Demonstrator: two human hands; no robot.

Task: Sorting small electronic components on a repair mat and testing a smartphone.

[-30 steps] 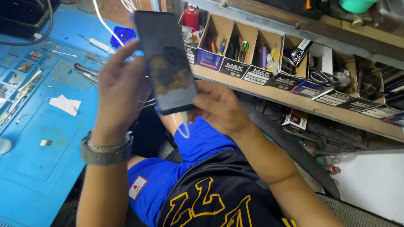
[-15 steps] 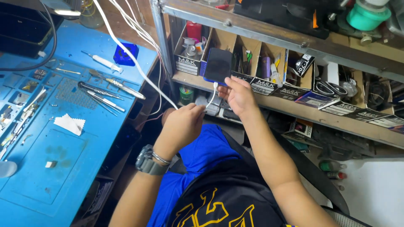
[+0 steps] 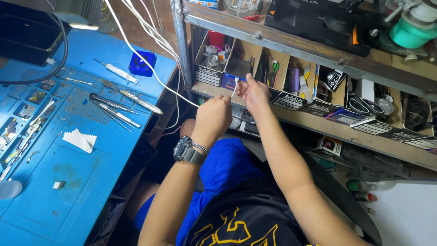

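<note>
Gone is the phone; both hands (image 3: 232, 102) grip a thin white cable (image 3: 235, 86), fingertips hidden.

**Blues, whites and a dash of yellow**

You are wearing blue shorts (image 3: 225, 164) and a black shirt (image 3: 255, 218) that is showing yellow lettering, with a grey, silvery wristwatch (image 3: 187, 151) on your left wrist. Your hands are pinching a thin white strip (image 3: 235, 86). The counter (image 3: 114, 150) is showing bright blue under a blue mat (image 3: 54, 191), where a white cloth (image 3: 80, 140) is lying. A white cable (image 3: 145, 59) is crossing it. A teal roll (image 3: 412, 32) is sitting on the shelf.
</note>
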